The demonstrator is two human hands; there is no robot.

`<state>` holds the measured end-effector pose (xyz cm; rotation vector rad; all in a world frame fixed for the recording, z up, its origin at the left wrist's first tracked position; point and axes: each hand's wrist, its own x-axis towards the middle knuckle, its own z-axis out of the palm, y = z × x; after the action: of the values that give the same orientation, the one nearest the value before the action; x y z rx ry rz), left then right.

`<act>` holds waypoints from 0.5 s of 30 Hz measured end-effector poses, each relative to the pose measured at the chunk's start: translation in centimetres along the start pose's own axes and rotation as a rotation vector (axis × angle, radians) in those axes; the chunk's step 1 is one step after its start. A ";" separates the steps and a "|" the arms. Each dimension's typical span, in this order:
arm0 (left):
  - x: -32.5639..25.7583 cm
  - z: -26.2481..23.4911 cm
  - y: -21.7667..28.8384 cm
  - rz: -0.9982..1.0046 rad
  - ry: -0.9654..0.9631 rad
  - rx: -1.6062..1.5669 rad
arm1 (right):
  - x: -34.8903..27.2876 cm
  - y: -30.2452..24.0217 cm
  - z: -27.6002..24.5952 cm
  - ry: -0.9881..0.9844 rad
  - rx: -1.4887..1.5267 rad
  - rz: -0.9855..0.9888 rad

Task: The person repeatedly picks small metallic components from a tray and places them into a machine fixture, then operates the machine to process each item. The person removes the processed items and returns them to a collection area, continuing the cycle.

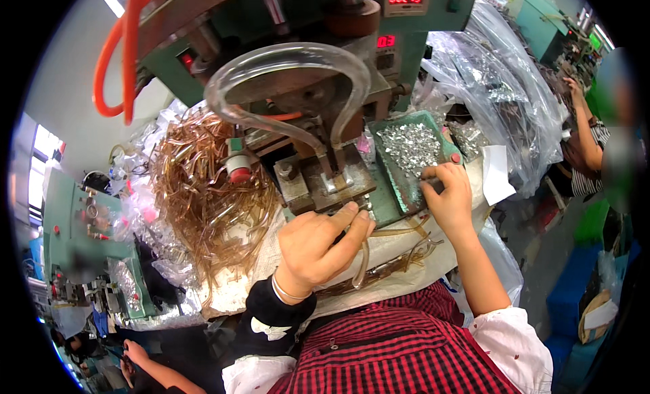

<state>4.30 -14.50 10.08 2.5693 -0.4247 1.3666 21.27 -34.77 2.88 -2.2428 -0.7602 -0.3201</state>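
My left hand (318,248) is closed, with thumb and forefinger pinched at the front edge of the metal press die (338,184). A short length of clear plastic tube (362,267) hangs down from those fingertips. My right hand (448,198) has its fingers curled together at the right side of a green tray (399,198). Whatever is between them is too small to make out. Small silvery metal pieces (412,149) lie heaped in that tray. Above the die, a thick clear tube loop (291,52) hangs with its ends down near the press tool.
Left of the die lies a large heap of brownish plastic tubes (210,191). A red-topped push button (238,170) stands beside it, another red button (456,158) by the tray. Big clear plastic bags (494,76) fill the back right. Other people's arms (589,133) show at the far right and lower left.
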 end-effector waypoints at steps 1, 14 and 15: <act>-0.2 0.1 0.2 -0.030 0.010 -0.017 | 0.0 -0.1 0.2 0.007 -0.025 0.021; -12.5 -15.6 0.2 -0.868 0.107 0.459 | 0.7 1.4 1.5 0.036 -0.053 -0.102; -13.7 -16.3 0.0 -0.811 0.023 0.505 | 0.9 0.8 1.5 0.035 0.030 -0.072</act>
<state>-15.63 -7.30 7.68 2.5647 0.9845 1.2592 22.48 -33.74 1.74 -2.1796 -0.8233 -0.3786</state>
